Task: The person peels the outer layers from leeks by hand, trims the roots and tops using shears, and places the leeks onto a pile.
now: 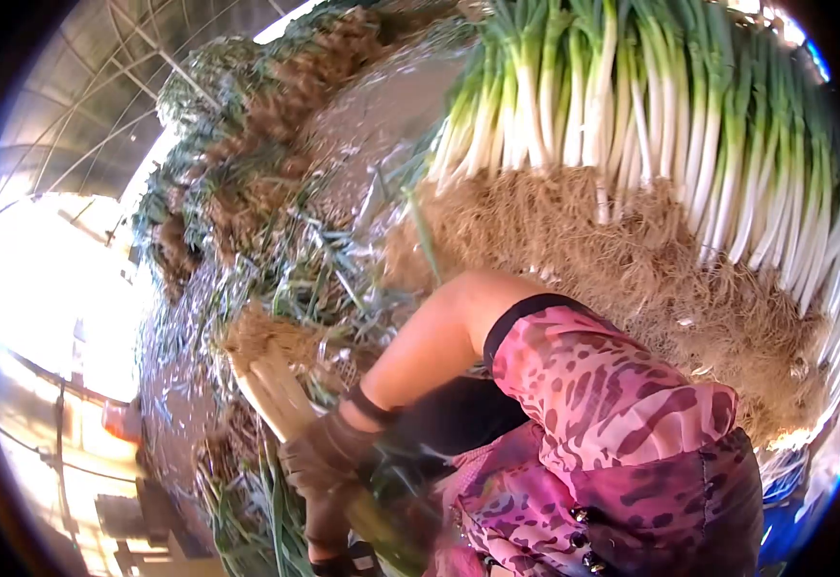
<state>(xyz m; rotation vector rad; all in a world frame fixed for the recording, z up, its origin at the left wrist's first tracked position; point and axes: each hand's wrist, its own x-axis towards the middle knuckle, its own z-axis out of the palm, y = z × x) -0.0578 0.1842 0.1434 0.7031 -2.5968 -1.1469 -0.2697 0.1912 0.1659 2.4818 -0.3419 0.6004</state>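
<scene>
A few green onions (274,392) slant across the lower left, with thick white stalks and a shaggy brown root end pointing up and left. My right hand (329,450), in a brown glove, is closed around their stalks. Just below it, my left hand (328,519), also gloved, is closed against the same stalks, its fingers partly hidden and blurred. The leaf end runs down toward my lap and is smeared by motion.
A large row of green onions (622,106) lies at the upper right, its tangled roots (632,260) toward me. Cut leaves (333,264) litter the ground. Heaped onions (247,125) line the far side under a framed roof (102,87).
</scene>
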